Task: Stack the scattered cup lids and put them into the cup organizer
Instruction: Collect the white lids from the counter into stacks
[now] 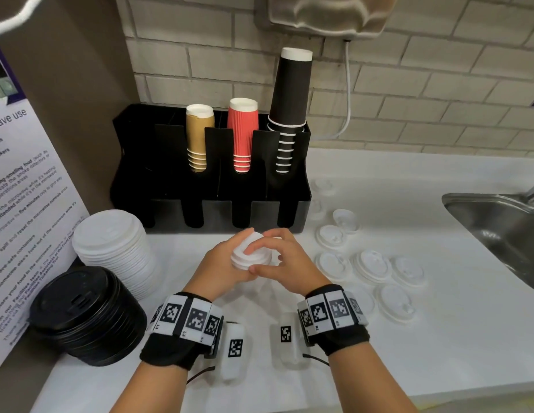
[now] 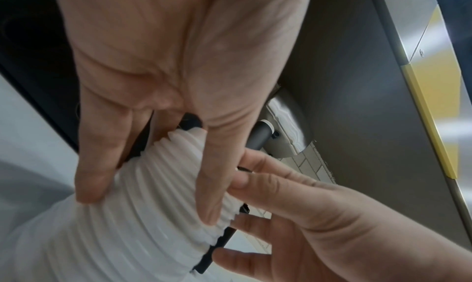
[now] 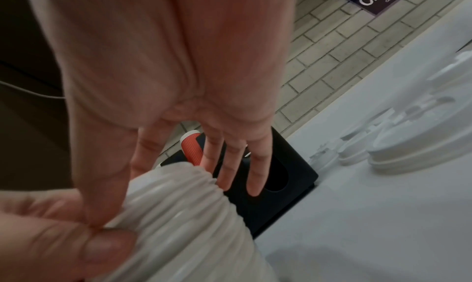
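Fingers [image 2: 92, 165] of left hand [image 1: 218, 268] and right hand [image 1: 285, 263] clamp a white lid stack [image 1: 250, 254] before the cup organizer [image 1: 210, 174]. Head view alone shows loose lids [image 1: 373, 265] toward the surface's right edge; wrist views show the stack's ribbed side.

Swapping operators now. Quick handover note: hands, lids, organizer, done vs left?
Left hand grips a stack of small white plastic cup lids; right hand steadies it with thumb and fingertips.
Black slotted cup organizer sits just behind; its front slots look empty.
Done: part of the lids stacked.
Left: loose white lids on the white counter to the right, then load the organizer.
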`<action>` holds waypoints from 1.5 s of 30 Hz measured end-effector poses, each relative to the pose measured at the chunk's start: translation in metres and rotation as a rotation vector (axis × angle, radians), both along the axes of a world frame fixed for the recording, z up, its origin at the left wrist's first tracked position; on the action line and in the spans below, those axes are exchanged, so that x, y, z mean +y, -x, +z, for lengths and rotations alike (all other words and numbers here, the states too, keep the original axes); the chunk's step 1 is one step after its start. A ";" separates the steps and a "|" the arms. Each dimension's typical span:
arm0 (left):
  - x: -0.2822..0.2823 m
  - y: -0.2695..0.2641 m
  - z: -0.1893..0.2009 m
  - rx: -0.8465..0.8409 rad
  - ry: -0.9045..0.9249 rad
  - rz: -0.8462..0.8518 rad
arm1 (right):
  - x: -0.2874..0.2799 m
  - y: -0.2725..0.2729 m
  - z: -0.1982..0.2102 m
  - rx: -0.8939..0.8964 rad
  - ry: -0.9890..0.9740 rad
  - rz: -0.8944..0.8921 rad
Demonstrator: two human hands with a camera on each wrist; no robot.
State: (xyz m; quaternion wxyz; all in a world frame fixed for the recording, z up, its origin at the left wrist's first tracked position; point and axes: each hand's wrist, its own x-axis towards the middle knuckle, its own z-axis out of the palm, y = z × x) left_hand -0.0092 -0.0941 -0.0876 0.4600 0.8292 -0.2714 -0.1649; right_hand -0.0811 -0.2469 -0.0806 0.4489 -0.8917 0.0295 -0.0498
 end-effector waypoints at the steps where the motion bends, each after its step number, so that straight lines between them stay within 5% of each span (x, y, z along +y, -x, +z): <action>1: 0.000 0.000 0.001 0.013 -0.017 -0.005 | -0.001 0.000 0.001 0.005 -0.009 0.007; 5: 0.002 -0.004 0.003 0.084 -0.027 -0.007 | -0.029 0.003 0.008 0.011 -0.006 -0.243; 10: -0.009 -0.005 0.003 0.058 -0.051 -0.035 | -0.072 0.006 0.009 0.566 0.346 -0.497; 17: -0.029 -0.003 0.008 0.013 -0.122 -0.075 | -0.076 0.004 0.007 0.708 0.467 -0.385; 24: -0.027 0.000 0.008 0.079 -0.015 -0.105 | -0.069 0.004 0.017 0.541 0.418 -0.442; 33: -0.020 -0.015 0.013 0.199 0.042 0.148 | -0.038 0.007 0.009 0.726 0.459 -0.187; 39: -0.017 -0.013 0.014 0.261 0.086 0.118 | -0.043 0.009 0.004 0.613 0.424 -0.304; 45: -0.011 -0.014 0.011 0.249 0.081 0.031 | -0.053 0.010 0.024 0.044 -0.202 -0.356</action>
